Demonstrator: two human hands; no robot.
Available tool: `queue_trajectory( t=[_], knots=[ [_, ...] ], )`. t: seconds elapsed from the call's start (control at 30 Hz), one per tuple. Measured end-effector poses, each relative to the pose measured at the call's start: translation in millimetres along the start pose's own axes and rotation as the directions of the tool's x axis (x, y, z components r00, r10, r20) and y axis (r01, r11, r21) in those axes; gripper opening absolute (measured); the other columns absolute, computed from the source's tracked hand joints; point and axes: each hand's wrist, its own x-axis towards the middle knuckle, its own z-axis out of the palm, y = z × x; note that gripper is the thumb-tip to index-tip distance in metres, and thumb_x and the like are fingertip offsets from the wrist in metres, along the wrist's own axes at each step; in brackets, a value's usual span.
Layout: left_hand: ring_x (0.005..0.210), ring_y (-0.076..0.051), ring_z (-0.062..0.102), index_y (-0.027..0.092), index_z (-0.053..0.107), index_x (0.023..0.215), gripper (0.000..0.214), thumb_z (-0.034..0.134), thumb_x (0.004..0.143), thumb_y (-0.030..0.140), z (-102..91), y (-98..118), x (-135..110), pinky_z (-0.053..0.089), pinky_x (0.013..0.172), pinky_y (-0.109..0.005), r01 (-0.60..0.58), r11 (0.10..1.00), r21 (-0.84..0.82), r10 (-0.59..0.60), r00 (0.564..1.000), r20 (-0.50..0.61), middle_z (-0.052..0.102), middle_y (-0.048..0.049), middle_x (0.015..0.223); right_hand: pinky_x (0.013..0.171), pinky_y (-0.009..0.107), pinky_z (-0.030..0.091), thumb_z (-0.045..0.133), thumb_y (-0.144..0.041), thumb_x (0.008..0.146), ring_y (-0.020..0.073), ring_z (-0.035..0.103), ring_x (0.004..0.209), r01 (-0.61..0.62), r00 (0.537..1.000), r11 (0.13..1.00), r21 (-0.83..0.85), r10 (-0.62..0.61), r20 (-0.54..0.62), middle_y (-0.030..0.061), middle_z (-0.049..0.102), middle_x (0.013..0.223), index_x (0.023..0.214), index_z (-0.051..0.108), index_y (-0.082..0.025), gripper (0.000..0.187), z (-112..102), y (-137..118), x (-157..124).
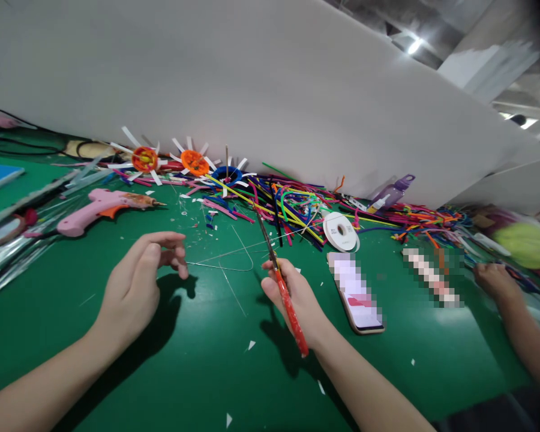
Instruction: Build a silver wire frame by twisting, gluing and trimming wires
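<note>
My left hand (pixel 137 276) hovers over the green table with loosely curled fingers. From its fingertips runs a thin, shiny wire (pixel 225 268), which bends back in a curve near my right hand; the grip itself is partly hidden. My right hand (pixel 297 294) is closed around red-handled scissors (pixel 290 312), seen nearly edge-on. Their narrow dark blades point up and away, towards a heap of coloured pipe cleaners (pixel 297 204). Another fine strand (pixel 234 291) shows on the tabletop between my hands.
A pink glue gun (pixel 101 210) lies left, below orange wheel shapes (pixel 144 159) with white strips. A ribbon spool (pixel 337 231) and a phone (pixel 360 300) sit right of centre. Another person's hand (pixel 497 281) works at far right. A purple bottle (pixel 393 192) leans near the partition.
</note>
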Motion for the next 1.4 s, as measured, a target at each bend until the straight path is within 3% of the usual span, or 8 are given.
queue_trajectory(
  t=[0.1, 0.23, 0.33, 0.43, 0.57, 0.9, 1.17, 1.4],
  knots=[
    [0.065, -0.013, 0.056, 0.020, 0.058, 0.098, 0.031, 0.034, 0.093, 0.039, -1.4, -2, 0, 0.046, 0.070, -0.032, -0.003, 1.000, 0.004, 0.003, 1.000, 0.006, 0.055, -0.0008, 0.082, 0.058, 0.026, 0.040, 0.048, -0.056, 0.084, 0.0136, 0.044, 0.068, -0.005, 1.000, 1.000, 0.016, 0.005, 0.018, 0.0014, 0.050, 0.080, 0.104, 0.054, -0.020, 0.042, -3, 0, 0],
    [0.067, -0.013, 0.057, 0.021, 0.060, 0.096, 0.031, 0.032, 0.093, 0.035, -4.8, -3, -2, 0.044, 0.077, -0.032, -0.073, 0.997, 0.031, 0.067, 0.986, 0.156, 0.057, -0.0005, 0.078, 0.059, 0.027, 0.040, 0.046, -0.055, 0.086, 0.0139, 0.044, 0.069, 0.001, 1.000, 0.999, 0.034, -0.002, 0.018, 0.0016, 0.050, 0.079, 0.100, 0.055, -0.019, 0.039, -4, -2, -1],
    [0.064, -0.012, 0.056, 0.023, 0.060, 0.095, 0.023, 0.041, 0.091, 0.034, -5.1, 0, -4, 0.044, 0.071, -0.028, -0.125, 0.989, 0.080, 0.105, 0.969, 0.224, 0.059, 0.0020, 0.069, 0.061, 0.027, 0.040, 0.048, -0.053, 0.085, 0.0146, 0.045, 0.071, -0.020, 0.999, 0.999, 0.032, 0.019, 0.028, 0.0017, 0.051, 0.080, 0.096, 0.054, -0.020, 0.035, -5, -3, 0],
    [0.059, -0.011, 0.055, 0.023, 0.060, 0.079, 0.018, 0.048, 0.087, 0.034, -3.3, 6, -5, 0.042, 0.059, -0.024, -0.134, 0.980, 0.149, 0.100, 0.972, 0.213, 0.058, 0.0032, 0.061, 0.062, 0.028, 0.040, 0.052, -0.047, 0.083, 0.0154, 0.047, 0.074, -0.045, 0.997, 0.998, 0.049, 0.041, 0.067, 0.0019, 0.051, 0.082, 0.094, 0.052, -0.020, 0.030, -5, -2, -1],
    [0.059, -0.011, 0.053, 0.020, 0.054, 0.060, 0.031, 0.048, 0.087, 0.033, -3.0, 8, -6, 0.040, 0.057, -0.024, -0.168, 0.965, 0.203, 0.118, 0.964, 0.236, 0.056, 0.0023, 0.061, 0.063, 0.029, 0.041, 0.054, -0.043, 0.083, 0.0164, 0.048, 0.077, -0.062, 0.995, 0.996, 0.057, 0.057, 0.082, 0.0023, 0.051, 0.083, 0.095, 0.051, -0.020, 0.026, -5, -4, -1],
    [0.059, -0.010, 0.052, 0.020, 0.055, 0.062, 0.028, 0.047, 0.088, 0.025, -6.1, 4, -7, 0.039, 0.060, -0.024, -0.271, 0.945, 0.181, 0.223, 0.943, 0.248, 0.055, 0.0034, 0.061, 0.075, 0.036, 0.043, 0.040, -0.066, 0.083, 0.0212, 0.052, 0.087, 0.030, 0.985, 0.999, 0.038, -0.036, 0.171, 0.0079, 0.052, 0.096, 0.119, 0.044, -0.017, 0.060, -6, -4, -4],
    [0.057, -0.010, 0.052, 0.021, 0.054, 0.064, 0.025, 0.047, 0.088, 0.021, -4.5, 7, -5, 0.040, 0.059, -0.024, -0.300, 0.946, 0.125, 0.270, 0.939, 0.213, 0.054, 0.0044, 0.057, 0.078, 0.037, 0.044, 0.038, -0.067, 0.083, 0.0230, 0.052, 0.089, 0.048, 0.977, 0.999, 0.005, -0.048, 0.206, 0.0069, 0.052, 0.089, 0.121, 0.043, -0.017, 0.063, -9, -3, -5],
    [0.058, -0.011, 0.052, 0.021, 0.055, 0.065, 0.024, 0.047, 0.087, 0.018, -4.9, 5, -5, 0.041, 0.058, -0.025, -0.332, 0.938, 0.102, 0.302, 0.923, 0.238, 0.054, 0.0040, 0.057, 0.077, 0.037, 0.044, 0.039, -0.068, 0.082, 0.0225, 0.051, 0.089, 0.055, 0.983, 0.998, 0.016, -0.057, 0.176, 0.0085, 0.053, 0.096, 0.121, 0.044, -0.017, 0.065, -7, -1, -4]
  ],
)
